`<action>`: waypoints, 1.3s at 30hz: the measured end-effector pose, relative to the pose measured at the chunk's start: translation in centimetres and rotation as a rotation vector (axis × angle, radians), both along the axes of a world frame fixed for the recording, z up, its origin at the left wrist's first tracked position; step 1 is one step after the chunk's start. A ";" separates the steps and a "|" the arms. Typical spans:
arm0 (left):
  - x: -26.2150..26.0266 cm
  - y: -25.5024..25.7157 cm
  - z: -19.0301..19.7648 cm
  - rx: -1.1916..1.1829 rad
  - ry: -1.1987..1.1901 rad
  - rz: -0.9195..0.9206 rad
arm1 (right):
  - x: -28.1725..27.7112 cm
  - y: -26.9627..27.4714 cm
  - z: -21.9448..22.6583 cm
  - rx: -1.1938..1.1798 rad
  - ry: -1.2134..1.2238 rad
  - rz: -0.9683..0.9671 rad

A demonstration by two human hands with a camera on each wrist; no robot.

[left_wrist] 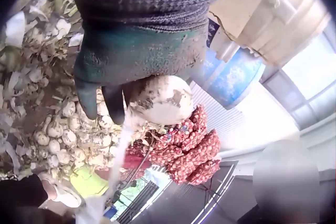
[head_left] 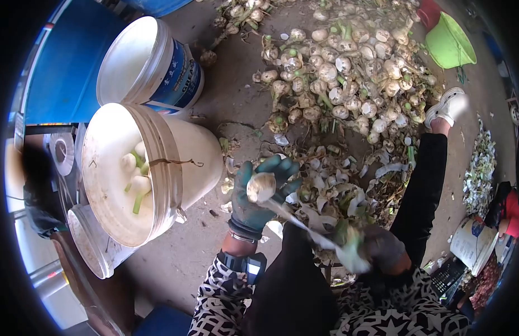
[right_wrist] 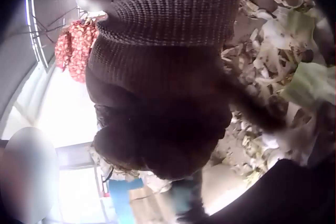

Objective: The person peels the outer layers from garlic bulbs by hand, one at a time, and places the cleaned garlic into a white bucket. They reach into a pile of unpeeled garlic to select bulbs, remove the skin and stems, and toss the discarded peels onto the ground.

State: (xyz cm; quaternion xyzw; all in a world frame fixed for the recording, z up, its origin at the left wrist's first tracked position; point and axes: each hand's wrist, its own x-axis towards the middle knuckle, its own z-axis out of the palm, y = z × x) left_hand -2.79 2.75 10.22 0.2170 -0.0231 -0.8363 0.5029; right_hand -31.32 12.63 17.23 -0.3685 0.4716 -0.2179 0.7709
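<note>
The left hand, in a green-coated glove, holds a whitish garlic bulb with soil marks between thumb and fingers. In the left wrist view that bulb sits below the gloved palm of the left hand. A pale strip of peel stretches from the bulb to the right hand, which wears a dark glove and grips the strip's blurred, leafy end. In the right wrist view the right hand is dark, its fingertips mostly hidden, with green-white leaf beside it.
A white bucket at the left holds several trimmed bulbs; a labelled bucket lies behind it. A large garlic heap covers the floor ahead, with loose peels nearer. A green tub stands beyond the outstretched right leg.
</note>
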 end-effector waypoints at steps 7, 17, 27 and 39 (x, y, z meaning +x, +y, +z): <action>0.2 -0.5 -1.4 0.082 0.043 0.088 | -0.3 -3.9 -0.6 -0.182 -0.013 0.856; 2.8 -0.6 -1.8 0.142 0.001 0.177 | 1.1 -2.3 -0.3 -0.599 0.941 0.972; 12.8 3.0 17.4 -0.486 -2.465 0.889 | 4.9 -15.1 -10.2 -0.753 1.253 0.342; -0.7 -1.9 0.7 -0.933 -1.799 -0.039 | 6.3 -19.8 -20.0 0.154 -0.075 -0.378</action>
